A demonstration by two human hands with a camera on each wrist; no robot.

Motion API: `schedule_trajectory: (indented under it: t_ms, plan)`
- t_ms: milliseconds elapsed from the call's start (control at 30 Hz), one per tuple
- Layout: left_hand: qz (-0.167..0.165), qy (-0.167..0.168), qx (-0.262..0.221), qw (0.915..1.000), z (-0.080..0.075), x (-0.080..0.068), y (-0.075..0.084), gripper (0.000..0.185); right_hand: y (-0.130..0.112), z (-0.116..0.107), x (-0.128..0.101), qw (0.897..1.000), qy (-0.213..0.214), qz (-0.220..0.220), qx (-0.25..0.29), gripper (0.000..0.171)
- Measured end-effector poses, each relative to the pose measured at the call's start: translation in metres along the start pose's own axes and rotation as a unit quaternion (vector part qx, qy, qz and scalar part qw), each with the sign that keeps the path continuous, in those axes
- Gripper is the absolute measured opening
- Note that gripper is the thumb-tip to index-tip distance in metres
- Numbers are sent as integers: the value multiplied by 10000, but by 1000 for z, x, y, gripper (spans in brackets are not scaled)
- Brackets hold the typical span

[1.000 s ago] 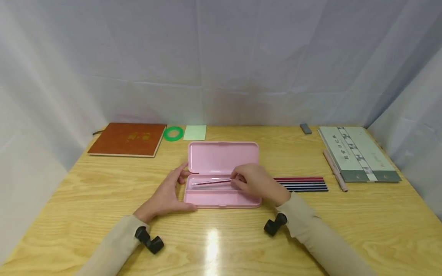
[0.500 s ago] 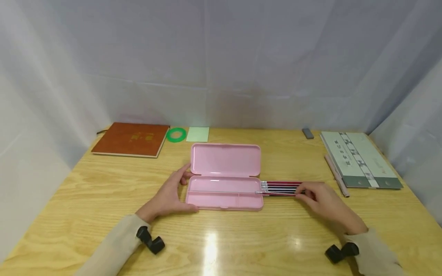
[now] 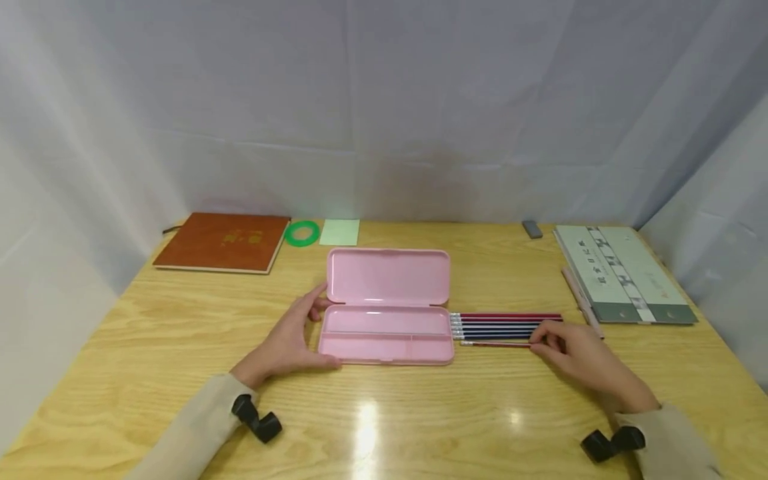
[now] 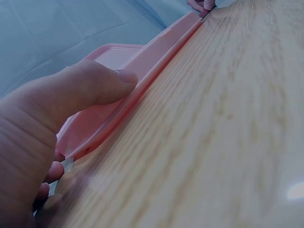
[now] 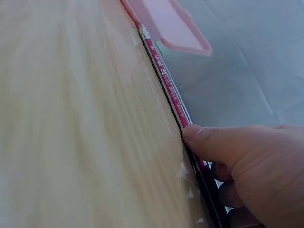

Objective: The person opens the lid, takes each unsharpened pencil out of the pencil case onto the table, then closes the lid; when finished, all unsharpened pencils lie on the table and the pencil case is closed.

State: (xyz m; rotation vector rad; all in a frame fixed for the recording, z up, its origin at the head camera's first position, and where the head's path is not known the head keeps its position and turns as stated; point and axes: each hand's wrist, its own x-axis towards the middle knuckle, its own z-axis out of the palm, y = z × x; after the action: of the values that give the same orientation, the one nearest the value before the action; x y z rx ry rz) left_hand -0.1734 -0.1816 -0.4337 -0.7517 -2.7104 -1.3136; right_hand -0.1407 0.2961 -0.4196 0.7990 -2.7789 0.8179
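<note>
A pink pencil case lies with its lid raised and its compartments bare. My left hand holds its left end, the thumb along the front rim and the fingers round the back; the thumb on the rim also shows in the left wrist view. To the right of the case, my right hand pinches a red pencil between thumb and fingers, its eraser end pointing at the case. Just behind that pencil lies a row of red and dark pencils, their far ends partly hidden by the fingers.
Along the back lie a brown notebook, a green tape roll, pale green sticky notes and a grey eraser. At right, a pink pen lies beside a grey-green book. A white curtain hangs behind.
My right hand has drawn the pencil out of the case to the right and brought it down in front of the row. The left hand stays on the case.
</note>
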Motion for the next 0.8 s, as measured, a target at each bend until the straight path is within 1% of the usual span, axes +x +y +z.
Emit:
schedule_trajectory:
  t_ms: [100, 200, 300, 400, 533, 600, 700, 800]
  plan:
    - [-3, 19, -20, 10000, 0, -1, -1, 125, -9, 9, 14, 9999, -147, 7, -7, 16]
    - [8, 24, -34, 10000, 1, -2, -1, 125, -23, 18, 30, 9993, -364, 64, -10, 14]
    - [-19, 21, -65, 10000, 1, -2, -1, 125, -38, 28, 47, 9984, -551, 0, 98, 11]
    - [-36, 14, -39, 10000, 0, -2, 0, 125, -52, 38, 63, 9980, -555, -233, 169, 9]
    - [-40, -5, -22, 10000, 0, -2, 1, 125, -70, 53, 83, 9969, -381, -684, 73, 5]
    - [-28, -6, -50, 10000, -1, -2, 1, 125, -78, 61, 92, 9950, -329, -944, -49, 5]
    - [-24, -31, -75, 10000, -1, -2, 1, 124, -91, 70, 102, 9916, -338, -1207, -313, 9]
    - [-54, -50, -79, 9999, -1, -1, 2, 124, -102, 77, 108, 9894, -424, -1253, -591, 12]
